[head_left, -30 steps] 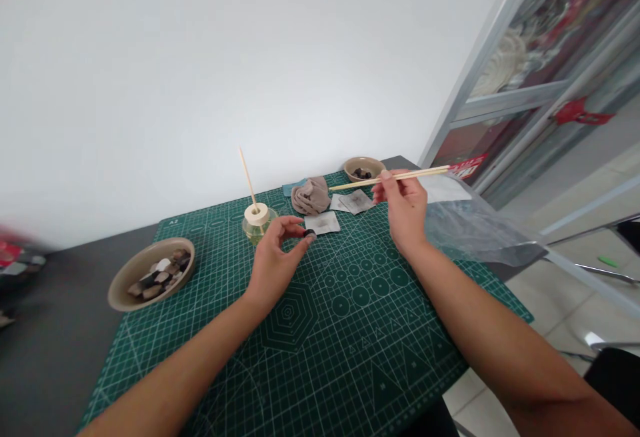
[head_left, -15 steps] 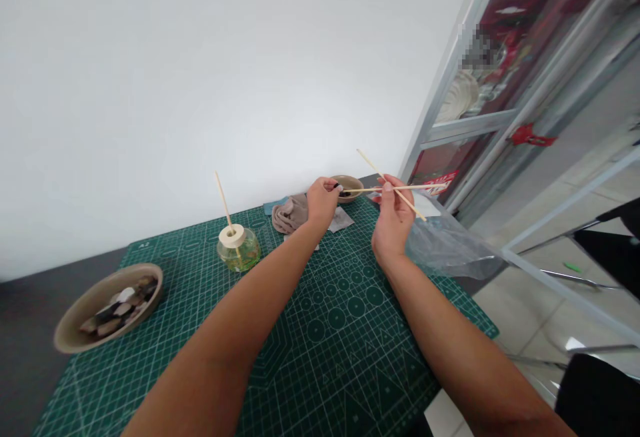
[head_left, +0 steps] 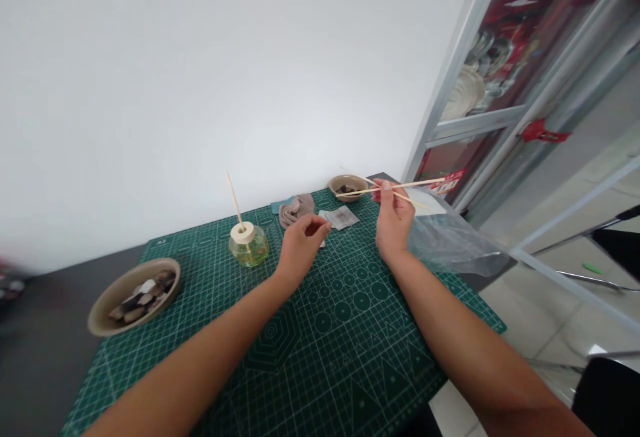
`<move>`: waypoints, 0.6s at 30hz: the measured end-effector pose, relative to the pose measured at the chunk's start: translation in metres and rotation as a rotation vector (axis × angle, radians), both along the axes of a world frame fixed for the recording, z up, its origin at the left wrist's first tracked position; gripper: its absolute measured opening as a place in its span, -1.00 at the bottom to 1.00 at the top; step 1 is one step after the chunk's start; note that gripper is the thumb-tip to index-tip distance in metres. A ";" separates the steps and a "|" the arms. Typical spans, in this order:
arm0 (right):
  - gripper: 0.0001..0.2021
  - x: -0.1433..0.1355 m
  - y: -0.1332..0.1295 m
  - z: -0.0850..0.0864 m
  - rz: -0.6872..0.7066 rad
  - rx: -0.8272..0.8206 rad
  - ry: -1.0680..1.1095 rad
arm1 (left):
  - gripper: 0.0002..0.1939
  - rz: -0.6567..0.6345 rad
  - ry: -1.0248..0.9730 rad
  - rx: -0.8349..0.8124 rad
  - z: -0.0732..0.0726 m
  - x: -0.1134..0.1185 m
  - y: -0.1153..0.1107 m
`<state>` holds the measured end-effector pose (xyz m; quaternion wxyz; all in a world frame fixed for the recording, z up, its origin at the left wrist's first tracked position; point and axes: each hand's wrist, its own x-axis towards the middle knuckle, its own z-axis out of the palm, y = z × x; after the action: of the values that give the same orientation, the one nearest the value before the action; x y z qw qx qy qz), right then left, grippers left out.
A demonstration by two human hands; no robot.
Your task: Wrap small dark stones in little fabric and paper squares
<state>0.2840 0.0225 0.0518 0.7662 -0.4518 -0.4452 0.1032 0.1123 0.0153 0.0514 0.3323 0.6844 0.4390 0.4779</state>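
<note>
My right hand (head_left: 394, 220) is closed around two thin reed sticks (head_left: 417, 184) that cross at its fingertips. One lies nearly level, its left end passing in front of a small bowl (head_left: 335, 188); the other slants down to the right. My left hand (head_left: 300, 243) hangs over the mat, apart from the sticks, thumb and fingertips pinched together; whatever they hold, if anything, is too small to see. To its left stands a round glass diffuser bottle (head_left: 259, 248) with a pale wooden collar (head_left: 242, 233), greenish contents and one upright reed stick (head_left: 233, 198).
A green cutting mat (head_left: 320, 357) covers much of the dark table. At left sits an oval bowl (head_left: 103, 313) of stones. Behind are a crumpled taupe cloth (head_left: 296, 210) and a small grey packet (head_left: 343, 217). A clear plastic bag (head_left: 450, 243) lies at right, beside a glass-paned door frame (head_left: 435, 130).
My left hand has let go of the level stick and moved down and left, uncovering the small bowl. My right hand still holds both sticks. The view has shifted slightly.
</note>
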 end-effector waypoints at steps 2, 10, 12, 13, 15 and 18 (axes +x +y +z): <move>-0.76 -0.005 -0.004 -0.001 0.063 -0.004 -0.031 | -0.88 0.043 0.017 0.011 -0.001 -0.031 -0.025; -0.78 -0.040 -0.015 0.006 0.352 0.053 0.013 | -0.80 0.325 0.026 0.069 -0.011 -0.130 -0.051; -0.77 -0.054 -0.016 0.018 0.404 0.029 -0.029 | -0.84 0.380 0.007 0.103 -0.017 -0.137 -0.046; -0.76 -0.061 -0.015 0.025 0.433 0.018 -0.059 | -0.79 0.401 0.004 0.120 -0.019 -0.138 -0.043; -0.76 -0.077 -0.010 0.040 0.477 -0.022 -0.114 | -0.67 0.401 0.020 0.142 -0.023 -0.138 -0.035; -0.79 -0.102 0.003 0.057 0.505 -0.082 -0.172 | -0.47 0.359 0.068 0.138 -0.028 -0.133 -0.023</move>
<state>0.1817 0.0252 0.1084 0.6565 -0.3643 -0.6027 0.2704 -0.0210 -0.0073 0.0235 0.1788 0.6319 0.5312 0.5353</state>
